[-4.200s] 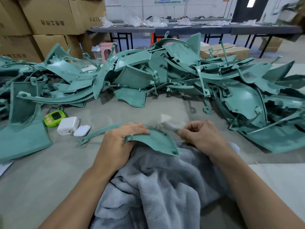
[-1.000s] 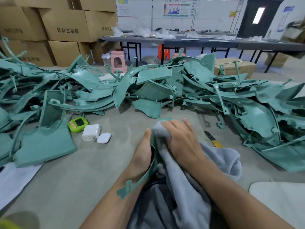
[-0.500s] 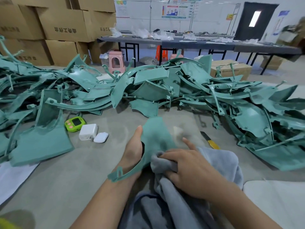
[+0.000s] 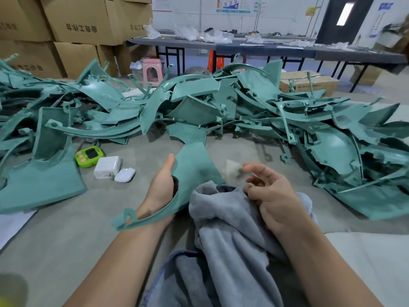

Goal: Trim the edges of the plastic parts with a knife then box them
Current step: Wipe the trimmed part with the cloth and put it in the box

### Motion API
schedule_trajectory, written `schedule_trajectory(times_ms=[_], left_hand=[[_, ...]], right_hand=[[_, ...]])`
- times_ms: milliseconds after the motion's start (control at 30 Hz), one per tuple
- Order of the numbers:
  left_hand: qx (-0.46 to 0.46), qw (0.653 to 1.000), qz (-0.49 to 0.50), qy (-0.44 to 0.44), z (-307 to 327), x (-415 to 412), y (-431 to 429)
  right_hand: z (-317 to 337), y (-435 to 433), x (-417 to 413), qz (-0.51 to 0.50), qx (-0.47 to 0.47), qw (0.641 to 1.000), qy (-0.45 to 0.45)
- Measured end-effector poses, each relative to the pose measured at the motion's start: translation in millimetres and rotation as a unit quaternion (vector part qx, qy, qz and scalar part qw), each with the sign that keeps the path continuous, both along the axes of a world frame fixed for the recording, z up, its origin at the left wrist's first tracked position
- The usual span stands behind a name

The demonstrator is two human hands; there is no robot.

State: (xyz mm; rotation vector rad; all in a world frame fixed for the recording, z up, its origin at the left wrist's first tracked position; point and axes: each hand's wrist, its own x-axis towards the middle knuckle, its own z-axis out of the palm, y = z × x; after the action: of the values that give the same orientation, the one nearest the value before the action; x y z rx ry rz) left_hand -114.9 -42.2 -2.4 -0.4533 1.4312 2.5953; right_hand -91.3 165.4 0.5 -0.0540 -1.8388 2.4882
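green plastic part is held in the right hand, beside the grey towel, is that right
No: the left hand holds the green plastic part, as the head view shows. The right hand rests on the grey towel beside it.

Teal plastic part (image 4: 194, 171): matt, finely textured face, smooth moulded rim. Heap of teal parts (image 4: 243, 103): same matt plastic, faint sheen on curves. Grey towel (image 4: 223, 229): soft fleecy cloth, plush nap. Tabletop (image 4: 66, 229): grey, matt, felt-like. Charger (image 4: 107, 167), earbud case (image 4: 125, 175): glossy white plastic. Boxes (image 4: 84, 18): brown matt cardboard. Stool (image 4: 152, 72): pink plastic.
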Motion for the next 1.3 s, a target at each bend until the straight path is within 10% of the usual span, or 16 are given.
schedule_trajectory(times_ms=[567,633,700,800,900,1033,1100,1233,1300], left_hand=[[0.016,1.0,0.019,0.016,-12,7,-5],[0.023,0.999,0.026,0.016,-12,7,-5],[0.018,0.999,0.026,0.012,-10,8,-5],[0.018,1.0,0.023,0.01,-7,10,0],[0.045,0.999,-0.007,0.009,-2,13,0],[-0.021,0.999,-0.046,0.014,5,18,2],[-0.057,0.996,-0.055,0.038,1,19,8],[-0.028,0.999,0.028,0.017,-10,10,14],[-0.075,0.992,0.102,0.009,-13,0,5]], right_hand=[[7,13,9,0.102,-0.243,0.964,-0.042],[7,11,11,0.038,-0.151,0.988,-0.008],[11,7,20,-0.052,0.18,0.979,0.085],[11,-12,35,0.075,0.583,0.79,0.176],[6,-30,35,0.133,0.635,0.738,0.187],[10,-30,26,-0.1,0.584,0.783,0.187],[12,-40,24,-0.148,0.606,0.752,0.213],[2,-67,29,-0.006,0.702,0.655,0.28],[-1,-68,33,0.044,0.685,0.662,0.302]])
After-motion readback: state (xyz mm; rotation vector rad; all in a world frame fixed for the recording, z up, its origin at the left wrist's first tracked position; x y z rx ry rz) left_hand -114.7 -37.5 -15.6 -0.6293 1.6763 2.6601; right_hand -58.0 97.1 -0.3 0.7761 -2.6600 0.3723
